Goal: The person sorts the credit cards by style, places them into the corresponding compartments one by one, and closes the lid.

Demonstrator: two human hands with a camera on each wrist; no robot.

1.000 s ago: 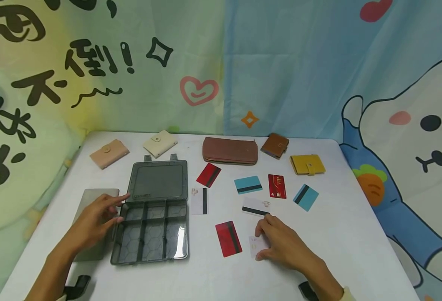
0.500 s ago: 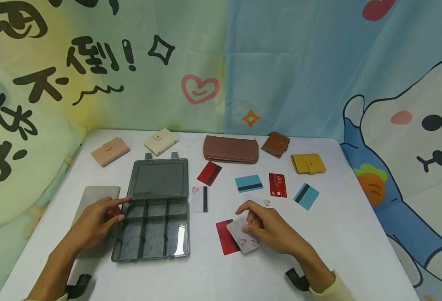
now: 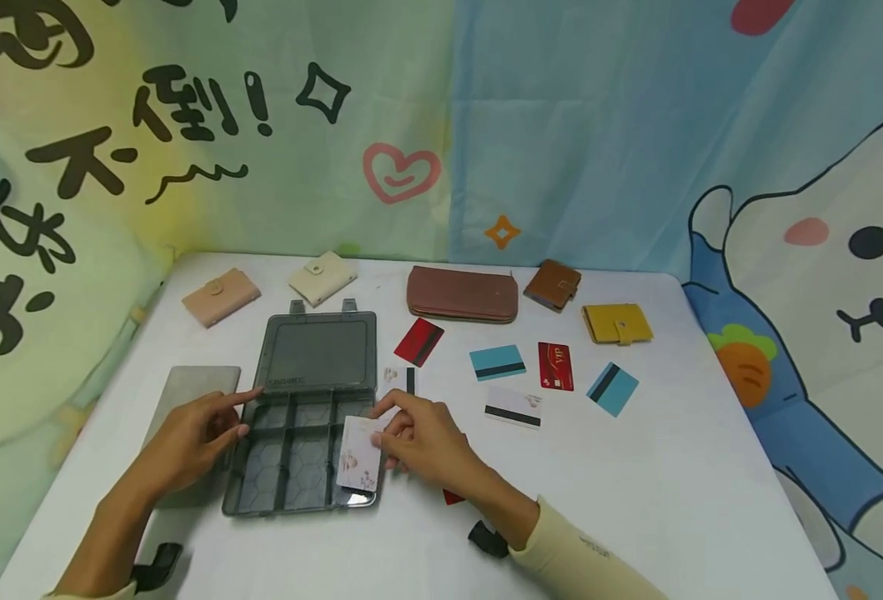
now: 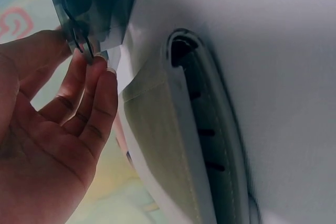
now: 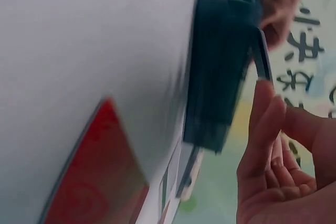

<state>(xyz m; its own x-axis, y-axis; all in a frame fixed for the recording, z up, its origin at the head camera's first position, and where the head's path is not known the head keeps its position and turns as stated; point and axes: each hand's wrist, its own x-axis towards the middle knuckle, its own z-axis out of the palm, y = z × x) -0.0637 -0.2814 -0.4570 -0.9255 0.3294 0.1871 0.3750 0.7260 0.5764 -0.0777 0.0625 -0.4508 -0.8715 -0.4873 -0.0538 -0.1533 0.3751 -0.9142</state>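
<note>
A dark see-through compartment box (image 3: 283, 515) lies with its lid (image 3: 321, 354) folded back on the table. At the box's left side, my left hand (image 3: 197, 437) holds the edge, index finger reaching to the lid's corner; the left wrist view shows thumb and fingertips (image 4: 100, 61) meeting there. My right hand (image 3: 422, 437) pinches a white floral card (image 3: 358, 454) by its right edge. That card hangs tilted over the right front compartment, and the right wrist view shows it edge-on (image 5: 263, 59) above the box wall. Under the right forearm, a red card (image 3: 452, 497) is mostly hidden.
Several cards lie right of the box, including a white card (image 3: 514, 407), a blue card (image 3: 612, 389) and a VIP card (image 3: 556, 367). Along the back stand a brown wallet (image 3: 462, 294), a yellow wallet (image 3: 617, 323) and a pink wallet (image 3: 221, 297). A grey wallet (image 3: 193, 383) lies beside the left hand.
My right hand has picked the white card off the table, turned it floral side up and carried it left over the box. The left hand has stayed at the box's edge.
</note>
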